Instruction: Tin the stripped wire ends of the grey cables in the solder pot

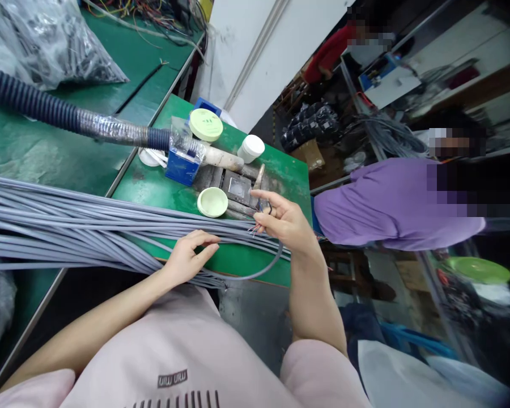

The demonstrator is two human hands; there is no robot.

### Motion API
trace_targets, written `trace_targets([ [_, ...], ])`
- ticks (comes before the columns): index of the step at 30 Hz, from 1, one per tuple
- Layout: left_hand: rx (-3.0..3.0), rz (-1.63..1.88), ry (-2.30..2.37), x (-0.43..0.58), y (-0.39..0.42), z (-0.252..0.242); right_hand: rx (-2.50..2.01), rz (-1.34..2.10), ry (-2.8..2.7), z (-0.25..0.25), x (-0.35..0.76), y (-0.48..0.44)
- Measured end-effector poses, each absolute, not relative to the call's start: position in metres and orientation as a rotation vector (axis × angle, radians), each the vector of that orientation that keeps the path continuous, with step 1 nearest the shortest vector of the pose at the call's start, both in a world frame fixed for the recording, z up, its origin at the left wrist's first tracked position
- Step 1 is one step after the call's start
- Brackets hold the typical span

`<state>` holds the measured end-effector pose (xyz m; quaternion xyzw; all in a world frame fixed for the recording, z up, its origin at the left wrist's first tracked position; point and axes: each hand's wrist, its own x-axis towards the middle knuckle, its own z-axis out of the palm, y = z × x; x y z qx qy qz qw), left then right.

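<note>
A thick bundle of grey cables [68, 221] runs from the left across the green table [161, 187]. My left hand [189, 258] rests on the bundle near the table's front edge, fingers curled round one cable. My right hand [283, 218] pinches the stripped end of a grey cable [255, 228], whose thin coloured wires stick out; that cable loops down and back [255, 273] below the table edge. The hand hovers just in front of a metal solder pot [238, 187].
A ribbed dark hose [46, 110] ends at a blue box [182, 164]. Pale green lids [212, 202] [205, 124] and a white jar [250, 148] stand around the pot. A person in a purple shirt [391, 204] sits to the right. Plastic bags of parts [38, 45] lie top left.
</note>
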<state>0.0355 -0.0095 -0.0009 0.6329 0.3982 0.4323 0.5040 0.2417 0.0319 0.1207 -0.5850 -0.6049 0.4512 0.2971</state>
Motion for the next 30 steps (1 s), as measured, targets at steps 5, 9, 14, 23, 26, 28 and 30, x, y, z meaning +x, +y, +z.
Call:
trace_targets([
  [5,1.570,1.038,0.967,0.035,-0.018,0.000,-1.483,1.355,-1.486,0.123,0.244,0.017],
  [9,1.585,1.038,0.967,0.038,-0.023,0.001,-1.434,1.439,-1.395,0.120,0.247,0.011],
  [14,1.765,1.046,0.939,0.038,-0.024,0.003,-1.465,1.376,-1.275,0.123,0.261,-0.016],
  [23,2.541,0.831,1.039,0.042,-0.007,-0.001,-2.236,0.844,-0.924,0.046,0.354,-0.159],
  [26,2.704,0.661,1.142,0.057,-0.004,0.001,-2.499,0.411,-0.892,0.026,0.359,-0.187],
  [28,2.764,0.577,1.180,0.068,-0.001,0.004,-2.380,0.488,-0.879,0.024,0.343,-0.189],
  [30,2.788,0.516,1.187,0.077,0.003,0.007,-2.098,0.867,-0.912,0.024,0.315,-0.177],
])
